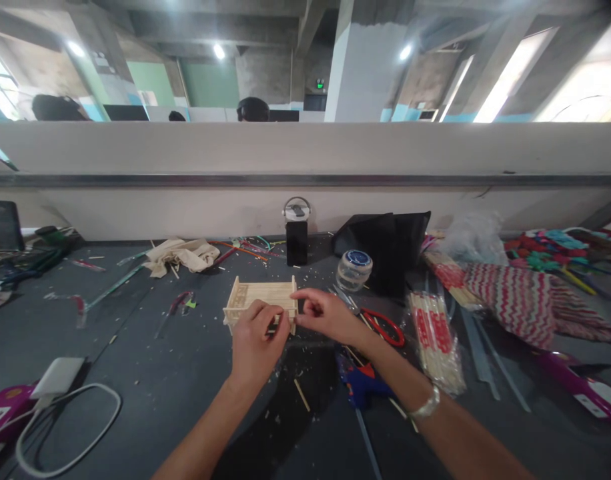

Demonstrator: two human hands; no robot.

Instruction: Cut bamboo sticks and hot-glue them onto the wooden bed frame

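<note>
A small model built of pale wooden sticks point(268, 292), with a slatted top and corner posts, stands on the dark table. My left hand point(258, 337) is curled at its front side, fingertips pinched together; whatever lies between them is too small to make out. On the model's right end, the index finger and thumb of my right hand point(328, 317) close on the posts. The left hand covers part of the front rail. Below the hands lies a loose stick point(302, 395). A blue glue gun point(363, 385) rests under my right forearm, beside red-handled scissors point(383, 327).
Behind the model stand a phone point(296, 243) and a lidded clear jar point(354, 272). Bagged sticks point(435, 340) and a striped knitted cloth point(510, 300) lie right. Crumpled beige cloth point(183, 257) is back left; a white charger point(59, 378) with its cable sits front left. A partition point(185, 150) closes the back.
</note>
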